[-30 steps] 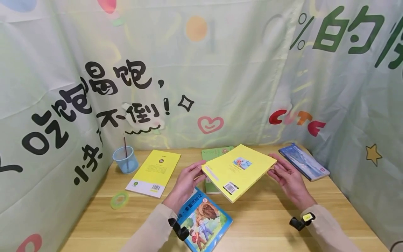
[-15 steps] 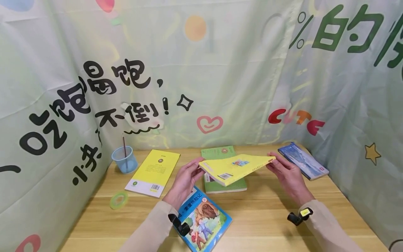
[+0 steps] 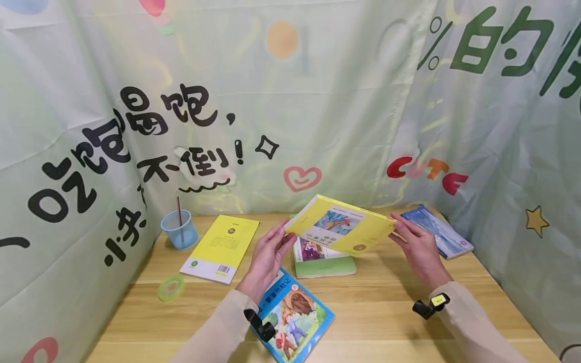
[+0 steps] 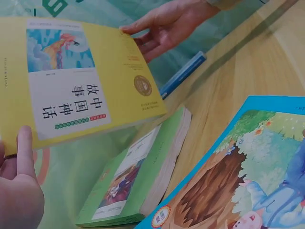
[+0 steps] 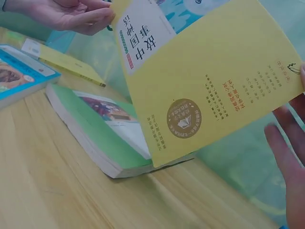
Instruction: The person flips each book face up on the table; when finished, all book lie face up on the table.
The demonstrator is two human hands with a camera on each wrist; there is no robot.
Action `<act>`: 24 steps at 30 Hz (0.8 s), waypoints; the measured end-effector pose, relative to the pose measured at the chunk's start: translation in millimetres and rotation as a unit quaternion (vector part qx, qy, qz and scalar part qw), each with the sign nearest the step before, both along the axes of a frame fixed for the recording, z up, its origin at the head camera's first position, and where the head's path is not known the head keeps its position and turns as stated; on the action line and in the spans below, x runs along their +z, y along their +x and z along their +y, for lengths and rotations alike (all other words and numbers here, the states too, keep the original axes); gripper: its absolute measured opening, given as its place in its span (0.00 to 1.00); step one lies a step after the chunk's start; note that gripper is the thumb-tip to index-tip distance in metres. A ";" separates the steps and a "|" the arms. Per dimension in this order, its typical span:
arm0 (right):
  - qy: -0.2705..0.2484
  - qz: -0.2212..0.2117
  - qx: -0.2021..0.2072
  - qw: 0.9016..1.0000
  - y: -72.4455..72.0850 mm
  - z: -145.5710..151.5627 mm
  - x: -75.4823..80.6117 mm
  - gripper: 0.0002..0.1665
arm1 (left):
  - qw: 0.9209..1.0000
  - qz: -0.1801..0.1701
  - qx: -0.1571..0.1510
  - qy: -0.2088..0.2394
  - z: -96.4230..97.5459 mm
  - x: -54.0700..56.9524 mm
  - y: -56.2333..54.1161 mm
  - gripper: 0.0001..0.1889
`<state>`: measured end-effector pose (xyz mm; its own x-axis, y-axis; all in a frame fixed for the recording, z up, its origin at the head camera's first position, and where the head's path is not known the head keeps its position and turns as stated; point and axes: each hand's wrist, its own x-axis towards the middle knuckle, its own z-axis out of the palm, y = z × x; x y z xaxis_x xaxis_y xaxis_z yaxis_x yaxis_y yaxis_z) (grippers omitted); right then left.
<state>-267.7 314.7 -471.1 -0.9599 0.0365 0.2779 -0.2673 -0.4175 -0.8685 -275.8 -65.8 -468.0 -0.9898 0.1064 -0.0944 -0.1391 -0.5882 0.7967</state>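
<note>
Both grips are grasping the same yellow book (image 3: 340, 229): the left grip (image 3: 267, 254) pinches its left end, thumb on the near cover, and the right grip (image 3: 419, 252) pinches its right end at a corner. The book hangs between them, clear of the tabletop (image 3: 372, 312) and tilted, with its printed cover toward the person. To handle it well, each grip should probably press both covers together, since the page edge seems to face downward and loose pinching could let it fall open. Moving the two grips together would likely spare the corners a twist. The green book (image 3: 324, 268) lies below, between the grips, and the blue storybook (image 3: 297, 322) lies nearer the person, partly hidden by the left forearm, so a low dip risks brushing either.
</note>
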 end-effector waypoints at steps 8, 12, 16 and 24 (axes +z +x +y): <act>0.000 -0.025 -0.011 1.000 0.2 -4.1 4.8 0.19 | 0.999 0.049 0.014 -0.018 0.2 1.1 1.3 0.23; 0.003 -0.019 -0.020 1.000 -1.1 -4.7 3.6 0.19 | 0.996 0.063 0.030 -0.059 0.5 1.3 1.9 0.23; 0.014 -0.032 -0.029 0.999 -2.5 -2.8 -0.5 0.18 | 0.995 0.068 0.018 -0.071 1.5 -0.2 1.6 0.24; 0.089 -0.088 -0.030 0.992 -2.5 1.7 -8.0 0.23 | 0.993 0.062 0.000 -0.101 2.9 -7.4 2.5 0.21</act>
